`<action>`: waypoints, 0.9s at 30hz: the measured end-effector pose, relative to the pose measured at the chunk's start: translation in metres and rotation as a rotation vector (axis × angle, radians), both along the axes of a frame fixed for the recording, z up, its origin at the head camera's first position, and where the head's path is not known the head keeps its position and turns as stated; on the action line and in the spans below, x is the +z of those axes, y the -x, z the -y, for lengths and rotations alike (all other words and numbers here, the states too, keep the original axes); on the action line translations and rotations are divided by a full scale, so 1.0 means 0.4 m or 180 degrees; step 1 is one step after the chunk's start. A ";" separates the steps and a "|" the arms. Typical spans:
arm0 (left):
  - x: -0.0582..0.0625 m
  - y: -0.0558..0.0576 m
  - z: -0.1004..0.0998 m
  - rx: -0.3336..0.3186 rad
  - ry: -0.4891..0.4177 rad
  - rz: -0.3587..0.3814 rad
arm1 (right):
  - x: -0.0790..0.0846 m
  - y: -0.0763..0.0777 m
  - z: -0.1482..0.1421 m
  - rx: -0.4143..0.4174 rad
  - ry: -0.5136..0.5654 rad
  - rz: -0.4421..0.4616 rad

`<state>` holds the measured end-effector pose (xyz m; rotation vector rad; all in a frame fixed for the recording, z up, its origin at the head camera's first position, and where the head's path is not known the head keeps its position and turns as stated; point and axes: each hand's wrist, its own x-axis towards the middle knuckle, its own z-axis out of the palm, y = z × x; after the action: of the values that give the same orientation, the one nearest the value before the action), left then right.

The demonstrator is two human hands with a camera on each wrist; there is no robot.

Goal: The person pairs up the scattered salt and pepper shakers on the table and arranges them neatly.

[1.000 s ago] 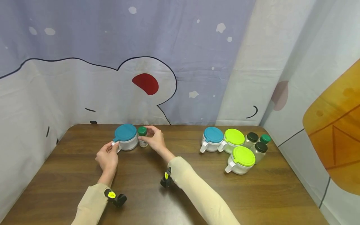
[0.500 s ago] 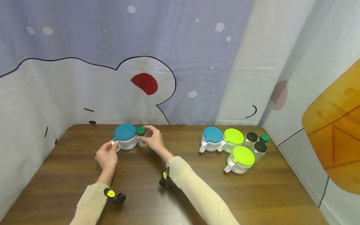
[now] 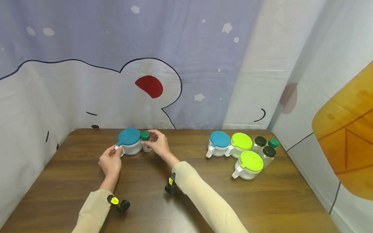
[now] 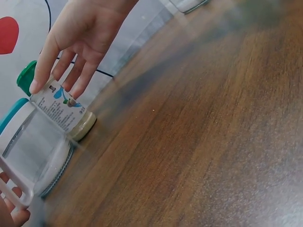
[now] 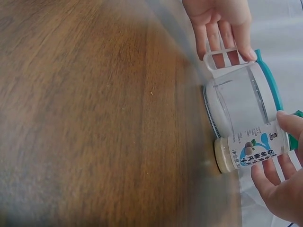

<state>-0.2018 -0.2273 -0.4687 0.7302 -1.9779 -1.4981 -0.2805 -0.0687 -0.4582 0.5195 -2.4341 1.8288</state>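
A seasoning jar (image 3: 132,149) with a clear body, white rim and blue lid stands at the back left of the table. My left hand (image 3: 111,163) grips its white handle (image 5: 215,61), thumb near the lid's tab in the right wrist view. Right beside the jar is a small spice bottle (image 5: 255,147) with a green cap (image 3: 145,135), a printed label and pale contents. My right hand (image 3: 158,145) holds this bottle from the right, thumb on the near side by the cap. Bottle and jar stand upright, side by side.
On the right of the wooden table (image 3: 186,194) stand another blue-lidded jar (image 3: 220,139) and two lime-lidded jars (image 3: 241,141), handles toward me. Behind them are two dark-capped bottles (image 3: 268,157) and a green-capped one (image 3: 273,143). A printed curtain (image 3: 204,64) hangs along the table's back edge.
The spice bottle and my right hand have shifted very slightly left, closer against the jar. My left hand keeps its hold on the handle; the view itself has drifted a little.
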 end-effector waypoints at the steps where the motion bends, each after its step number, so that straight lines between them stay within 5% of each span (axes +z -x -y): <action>1: -0.001 -0.001 0.000 -0.0004 0.0008 -0.0004 | 0.000 0.000 0.000 0.0002 -0.0003 -0.0001; 11: -0.002 -0.006 -0.002 0.0002 0.0124 -0.0004 | 0.006 -0.003 -0.007 0.0065 -0.0070 -0.0056; 27: 0.018 -0.020 -0.021 0.0260 -0.0018 -0.0520 | 0.040 -0.023 -0.032 0.0070 -0.0058 -0.0066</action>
<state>-0.1937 -0.2187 -0.4614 0.6609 -1.8024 -1.4671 -0.2712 -0.0558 -0.4421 0.5659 -2.4434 1.8017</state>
